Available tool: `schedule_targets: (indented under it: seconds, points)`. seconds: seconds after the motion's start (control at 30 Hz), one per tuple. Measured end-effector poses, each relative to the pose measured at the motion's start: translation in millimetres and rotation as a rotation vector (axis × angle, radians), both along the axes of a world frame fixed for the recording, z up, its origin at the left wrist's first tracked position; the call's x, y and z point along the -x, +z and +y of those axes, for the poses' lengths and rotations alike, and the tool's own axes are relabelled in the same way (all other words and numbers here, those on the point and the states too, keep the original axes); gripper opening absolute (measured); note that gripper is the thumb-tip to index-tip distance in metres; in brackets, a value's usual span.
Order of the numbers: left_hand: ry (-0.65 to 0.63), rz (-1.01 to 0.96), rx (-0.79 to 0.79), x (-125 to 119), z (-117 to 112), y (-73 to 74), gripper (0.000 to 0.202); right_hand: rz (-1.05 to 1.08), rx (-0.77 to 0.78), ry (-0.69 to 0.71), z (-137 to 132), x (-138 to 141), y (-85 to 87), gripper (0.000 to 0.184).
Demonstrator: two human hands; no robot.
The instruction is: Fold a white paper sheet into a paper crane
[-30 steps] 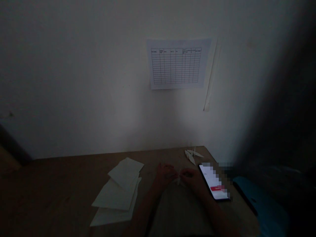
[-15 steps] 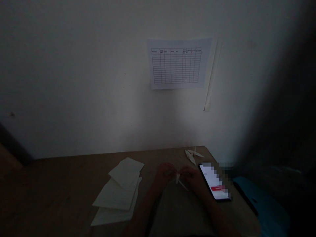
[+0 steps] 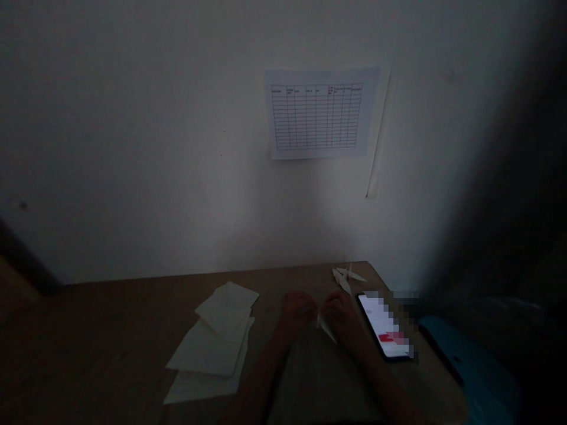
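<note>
My left hand [image 3: 298, 309] and my right hand [image 3: 338, 310] are close together over the table, fingers curled in. Between them is a small white piece of folded paper [image 3: 326, 329], with a pointed end sticking out toward me under my right hand. Both hands appear to pinch it, though the dim light and my fingers hide its upper part. Just beyond my right hand lie small folded paper figures [image 3: 342, 282] with narrow points, like origami cranes.
Loose sheets of lined paper [image 3: 208, 348] overlap on the table [image 3: 101, 336] to the left. A lit phone [image 3: 381, 327] lies right of my right arm. Past the table's right edge is a blue chair-like surface [image 3: 476, 360]. A printed grid sheet [image 3: 316, 115] hangs on the wall.
My hands have moved slightly apart and curled more over the folded paper. Less of the paper shows between them, and its pointed end sits closer to my right hand.
</note>
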State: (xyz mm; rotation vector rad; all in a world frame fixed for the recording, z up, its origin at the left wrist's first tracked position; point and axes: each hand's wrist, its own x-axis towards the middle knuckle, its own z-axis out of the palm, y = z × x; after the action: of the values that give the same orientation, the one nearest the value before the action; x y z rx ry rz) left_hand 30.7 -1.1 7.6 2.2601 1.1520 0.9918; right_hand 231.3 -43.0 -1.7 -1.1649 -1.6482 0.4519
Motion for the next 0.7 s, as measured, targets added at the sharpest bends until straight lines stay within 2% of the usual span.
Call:
schedule_targets:
  seconds: [0.17,0.5,0.7]
  points:
    - [0.087,0.017,0.010,-1.1,-2.4,2.7,0.015,-0.115,-0.068,-0.124,-1.0,-1.7,-3.9,0.015]
    - [0.058,-0.006,0.052,-3.0,-7.6,6.6,0.009,-0.189,-0.112,-0.082,-2.4,0.6,-3.7,0.016]
    - [0.093,-0.026,0.036,-2.5,-4.6,3.0,0.005,-0.050,-0.099,-0.060,-0.6,2.1,-5.6,0.014]
